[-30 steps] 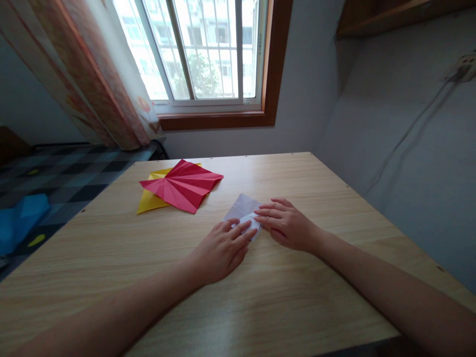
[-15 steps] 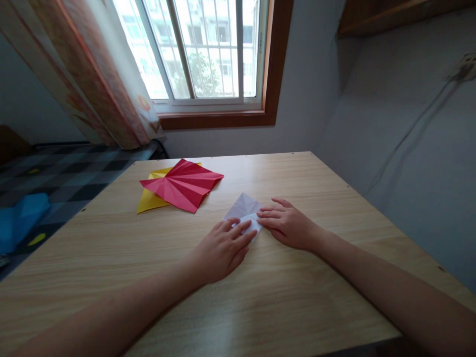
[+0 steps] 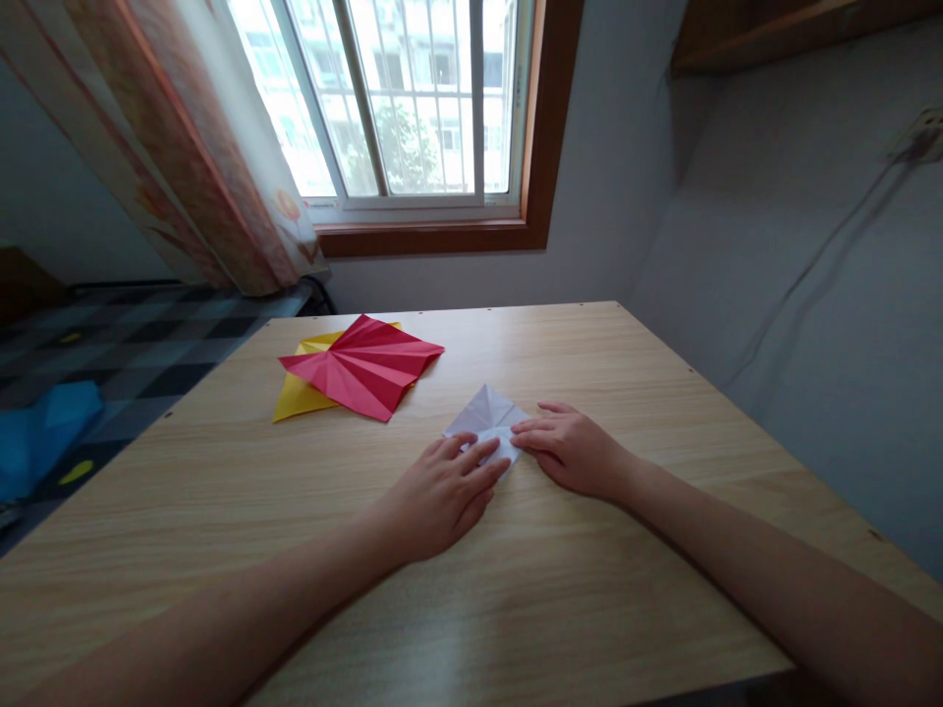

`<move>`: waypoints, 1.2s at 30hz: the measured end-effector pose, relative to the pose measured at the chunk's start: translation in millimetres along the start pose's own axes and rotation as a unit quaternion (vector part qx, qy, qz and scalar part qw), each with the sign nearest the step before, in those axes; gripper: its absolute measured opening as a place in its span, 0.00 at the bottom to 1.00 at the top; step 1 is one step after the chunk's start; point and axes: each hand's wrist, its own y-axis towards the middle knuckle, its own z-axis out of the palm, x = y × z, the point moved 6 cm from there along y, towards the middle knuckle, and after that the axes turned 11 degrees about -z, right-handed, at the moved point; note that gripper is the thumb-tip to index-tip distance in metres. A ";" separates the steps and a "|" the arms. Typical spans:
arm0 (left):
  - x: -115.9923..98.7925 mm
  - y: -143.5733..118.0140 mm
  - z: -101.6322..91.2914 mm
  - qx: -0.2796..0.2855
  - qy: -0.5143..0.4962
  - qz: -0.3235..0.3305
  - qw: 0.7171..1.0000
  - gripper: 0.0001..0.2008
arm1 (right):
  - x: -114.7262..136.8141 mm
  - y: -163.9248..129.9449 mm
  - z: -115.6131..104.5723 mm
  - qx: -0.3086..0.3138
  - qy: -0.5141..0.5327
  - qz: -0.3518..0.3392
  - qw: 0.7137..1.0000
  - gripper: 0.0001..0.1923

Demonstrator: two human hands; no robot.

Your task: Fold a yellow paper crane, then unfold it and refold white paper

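A small folded white paper lies flat on the wooden table, right of centre. My left hand rests palm down with its fingertips pressing the paper's near edge. My right hand lies on the table at the paper's right side, fingertips on its right corner. Both hands have their fingers stretched out flat and grip nothing. The near part of the paper is hidden under the fingers.
A creased red paper lies on a yellow paper at the table's far left. A window and curtain stand behind. A grey wall runs along the table's right side. A blue object sits on the checkered surface at left.
My right hand has slid slightly toward me and to the right along the white paper, uncovering more of its far corner. My left hand has stayed in place.
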 end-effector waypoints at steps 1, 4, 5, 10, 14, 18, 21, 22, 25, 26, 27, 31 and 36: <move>0.0 0.1 -0.6 -0.001 -0.001 -0.002 1.000 0.19 | 0.6 0.2 -0.4 -0.001 0.000 0.001 1.000 0.17; -0.6 0.2 -1.8 0.000 -0.001 -0.003 1.000 0.19 | 2.6 0.8 -1.8 0.000 -0.003 0.000 1.000 0.17; -0.7 0.2 -2.1 0.000 0.000 -0.003 1.000 0.19 | 3.3 1.1 -2.1 0.003 -0.004 -0.002 1.000 0.17; -0.3 0.7 -2.8 -0.006 -0.004 -0.003 1.000 0.18 | 5.9 2.1 -1.9 0.017 -0.017 -0.004 1.000 0.17; 0.1 1.7 -2.7 -0.004 -0.015 -0.005 1.000 0.19 | 8.7 3.5 -1.6 0.019 -0.028 -0.007 0.999 0.16; 0.4 2.3 -2.7 -0.002 -0.012 -0.007 1.000 0.19 | 12.1 5.2 -2.9 0.011 -0.048 -0.019 0.999 0.14; 1.6 2.1 -0.4 0.008 -0.004 -0.009 1.000 0.19 | 10.8 4.9 -2.4 0.012 -0.058 -0.018 0.998 0.13; 2.3 1.8 0.7 0.011 -0.001 -0.011 1.000 0.19 | 10.0 4.5 -2.2 0.011 -0.058 -0.019 0.998 0.13; 4.5 0.7 3.5 0.013 0.005 -0.016 1.000 0.20 | 8.6 3.5 -1.7 0.009 -0.059 -0.028 0.998 0.13; 4.9 0.2 3.9 0.011 0.005 -0.018 1.000 0.20 | 8.5 3.3 -1.7 0.008 -0.060 -0.030 0.998 0.13; 5.1 -0.1 4.2 0.010 0.005 -0.019 1.000 0.19 | 8.6 3.2 -1.6 0.008 -0.060 -0.033 0.998 0.14; 4.4 -0.6 2.8 0.013 0.006 -0.025 1.000 0.17 | 10.5 3.0 0.2 0.012 -0.052 -0.043 0.998 0.17; 1.9 0.4 -0.8 0.009 0.009 -0.017 1.000 0.16 | 12.7 2.8 3.6 0.020 -0.032 -0.046 0.998 0.19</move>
